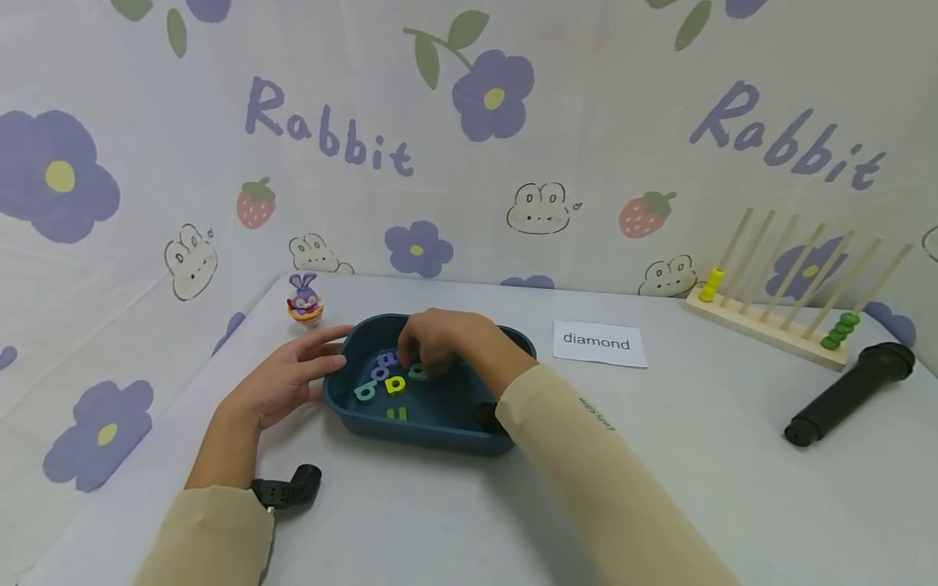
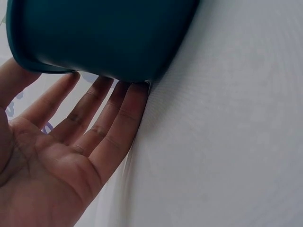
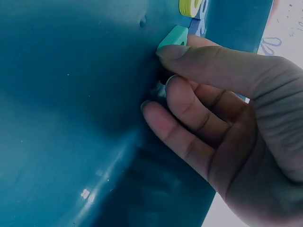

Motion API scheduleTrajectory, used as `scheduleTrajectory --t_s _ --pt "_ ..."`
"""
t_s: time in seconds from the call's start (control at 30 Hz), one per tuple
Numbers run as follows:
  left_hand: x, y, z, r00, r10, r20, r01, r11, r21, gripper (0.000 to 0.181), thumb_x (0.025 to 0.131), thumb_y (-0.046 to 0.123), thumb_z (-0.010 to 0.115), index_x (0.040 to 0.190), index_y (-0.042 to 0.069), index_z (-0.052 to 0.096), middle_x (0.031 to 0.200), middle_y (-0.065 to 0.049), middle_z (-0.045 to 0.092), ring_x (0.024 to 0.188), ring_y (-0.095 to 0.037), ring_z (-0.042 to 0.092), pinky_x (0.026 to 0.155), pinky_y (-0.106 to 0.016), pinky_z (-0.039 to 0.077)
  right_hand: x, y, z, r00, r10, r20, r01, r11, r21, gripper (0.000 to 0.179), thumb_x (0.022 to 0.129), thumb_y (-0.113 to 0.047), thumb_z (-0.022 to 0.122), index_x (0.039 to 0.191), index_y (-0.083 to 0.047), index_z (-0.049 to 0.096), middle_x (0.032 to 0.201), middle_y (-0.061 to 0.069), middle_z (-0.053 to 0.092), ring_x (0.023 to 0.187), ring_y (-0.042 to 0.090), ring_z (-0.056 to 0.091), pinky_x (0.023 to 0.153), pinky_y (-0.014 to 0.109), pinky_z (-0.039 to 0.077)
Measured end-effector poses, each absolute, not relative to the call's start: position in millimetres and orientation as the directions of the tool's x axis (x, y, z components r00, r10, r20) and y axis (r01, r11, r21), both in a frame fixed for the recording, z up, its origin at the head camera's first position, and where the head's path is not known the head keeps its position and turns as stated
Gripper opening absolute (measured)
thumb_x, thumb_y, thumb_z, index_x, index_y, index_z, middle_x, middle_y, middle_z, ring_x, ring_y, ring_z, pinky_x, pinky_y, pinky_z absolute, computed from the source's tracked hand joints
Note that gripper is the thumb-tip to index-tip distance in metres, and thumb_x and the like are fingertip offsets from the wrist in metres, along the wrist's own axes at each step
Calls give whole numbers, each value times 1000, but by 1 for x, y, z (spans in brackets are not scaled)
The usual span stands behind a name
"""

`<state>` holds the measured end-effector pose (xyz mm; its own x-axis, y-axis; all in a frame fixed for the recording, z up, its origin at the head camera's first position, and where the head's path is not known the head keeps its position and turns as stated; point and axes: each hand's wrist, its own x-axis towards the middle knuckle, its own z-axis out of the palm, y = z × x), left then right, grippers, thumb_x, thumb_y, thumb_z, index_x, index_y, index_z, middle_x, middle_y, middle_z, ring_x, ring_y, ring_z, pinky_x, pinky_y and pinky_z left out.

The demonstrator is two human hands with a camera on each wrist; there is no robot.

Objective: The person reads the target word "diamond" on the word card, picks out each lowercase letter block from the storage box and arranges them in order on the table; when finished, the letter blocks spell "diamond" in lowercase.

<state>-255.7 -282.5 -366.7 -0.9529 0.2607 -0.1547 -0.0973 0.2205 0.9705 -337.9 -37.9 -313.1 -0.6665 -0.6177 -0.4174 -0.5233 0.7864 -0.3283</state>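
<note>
A dark teal plastic basin (image 1: 440,437) stands on the white table with several foam letters in it. My right hand (image 1: 440,338) reaches down inside, pinching a green-teal letter (image 3: 176,37) between thumb and index finger. Its other fingers curl loosely near the basin wall. Beside that hand lie a purple "m" (image 1: 388,359), a purple "o" (image 1: 379,373), a yellow letter (image 1: 395,385), a teal letter (image 1: 365,392) and a green "n" (image 1: 396,414). With fairly straight fingers, my left hand (image 2: 71,137) touches the basin's outer left end, thumb up at the rim.
Right of the basin lies a card (image 1: 599,344) reading "diamond". A wooden peg counter (image 1: 765,325) with yellow and green beads stands at the back right, a black microphone-like cylinder (image 1: 846,395) before it. A small rabbit figure (image 1: 304,299) is behind the left hand.
</note>
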Motion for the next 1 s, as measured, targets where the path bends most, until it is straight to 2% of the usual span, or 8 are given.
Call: scheduleTrajectory --t_s 0.3,0.5,0.67,0.77,1.0 --pt "-254 -282 -365 -952 264 -155 -100 211 972 67 105 27 61 163 18 31 169 -18 26 152 -42 32 112 -51 46 -337 -38 -313 -665 -603 -441 -514 798 -315 38 86 5 74 112 -23 71 110 5 64 91 21 61 80 33 57" --pt "-255 -282 -366 -954 256 -158 -105 210 972 65 105 26 61 163 18 32 168 -18 28 152 -42 33 111 -49 48 -338 -38 -314 -665 -606 -437 -508 796 -330 32 88 2 76 111 -19 71 107 6 65 84 20 62 75 31 57" --pt "-254 -282 -367 -955 248 -166 -113 213 971 64 105 25 60 163 19 32 168 -18 28 152 -42 33 110 -48 49 -337 -38 -315 -664 -600 -445 -499 800 -335 25 90 -3 77 111 -15 72 108 5 66 82 19 64 78 31 59" --pt "-254 -282 -367 -954 249 -167 -114 215 970 64 105 26 60 163 19 32 168 -18 28 152 -42 33 111 -49 48 -337 -37 -314 -664 -591 -458 -492 806 -327 27 89 -3 78 112 -16 71 107 5 65 84 20 63 78 31 59" --pt "-255 -282 -367 -956 241 -169 -117 215 970 63 106 25 59 163 20 33 168 -16 29 152 -42 33 111 -51 47 -336 -36 -313 -672 -585 -453 -514 810 -284 33 87 2 74 112 -18 68 104 5 65 83 19 61 70 28 54"
